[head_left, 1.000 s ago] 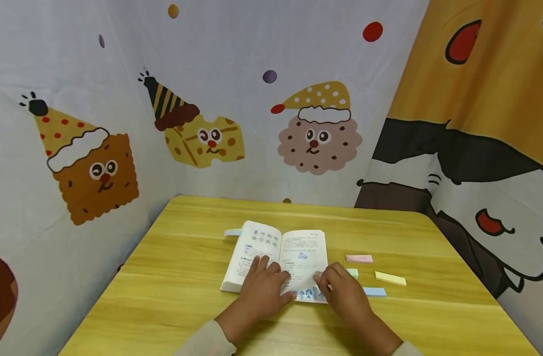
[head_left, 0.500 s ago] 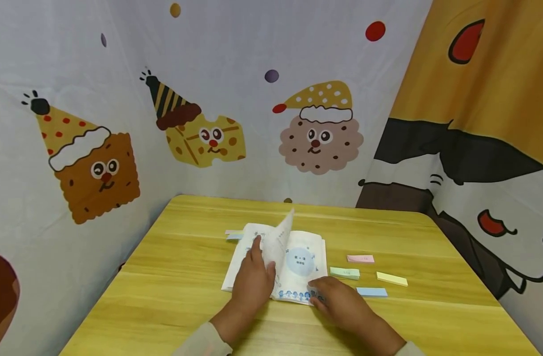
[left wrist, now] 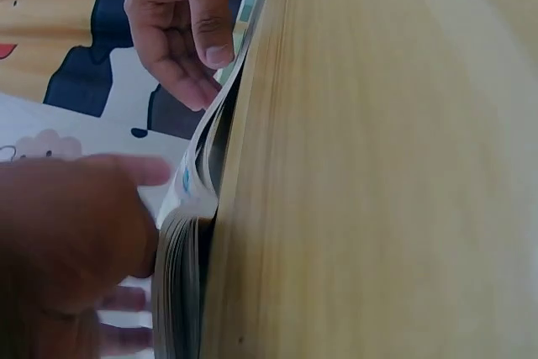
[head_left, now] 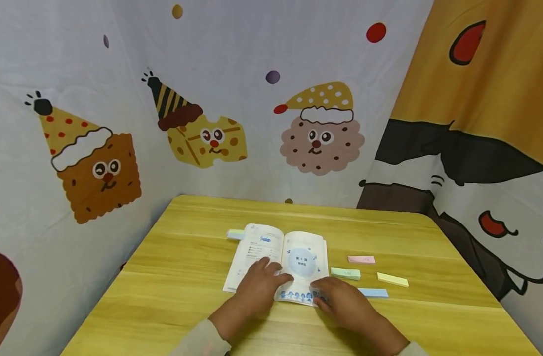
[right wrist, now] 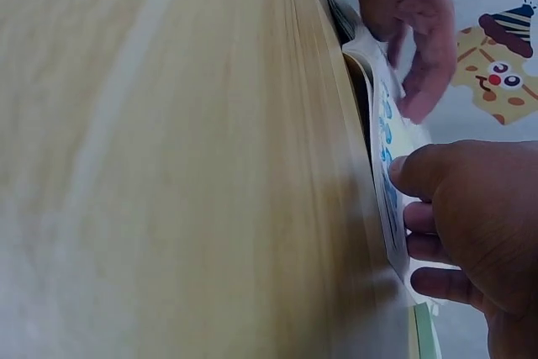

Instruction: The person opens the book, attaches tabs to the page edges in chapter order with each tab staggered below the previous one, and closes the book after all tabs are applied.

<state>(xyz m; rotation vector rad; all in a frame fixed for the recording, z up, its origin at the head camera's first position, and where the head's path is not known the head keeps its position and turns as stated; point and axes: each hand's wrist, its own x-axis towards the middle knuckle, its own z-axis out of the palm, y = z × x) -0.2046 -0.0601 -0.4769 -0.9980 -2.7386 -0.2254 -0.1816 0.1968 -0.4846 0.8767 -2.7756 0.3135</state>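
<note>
An open book (head_left: pixel 302 237) lies on the table, with a blue circle and a row of small blue figures on its right page. My left hand (head_left: pixel 259 282) rests on the lower part of the left page, its thumb reaching over toward the right page. At the lower right corner of the book, my right hand (head_left: pixel 342 301) touches the right page with thumb and fingers. In the right wrist view, the right thumb (right wrist: pixel 412 170) lies by the page's bottom edge and the fingers lie on the page side.
Right of the book lie loose paper strips: pink (head_left: pixel 361 259), green (head_left: pixel 346 273), yellow (head_left: pixel 393 280) and blue (head_left: pixel 374 292). Coloured tabs (head_left: pixel 234 234) stick out past the book's upper left edge. A printed cloth (head_left: pixel 315 188) hangs behind the wooden table (head_left: pixel 173 277).
A page has turned over from right to left, standing half-raised midway and now flat under my left hand. The right page now shows the blue circle. My right hand stays near the lower right corner.
</note>
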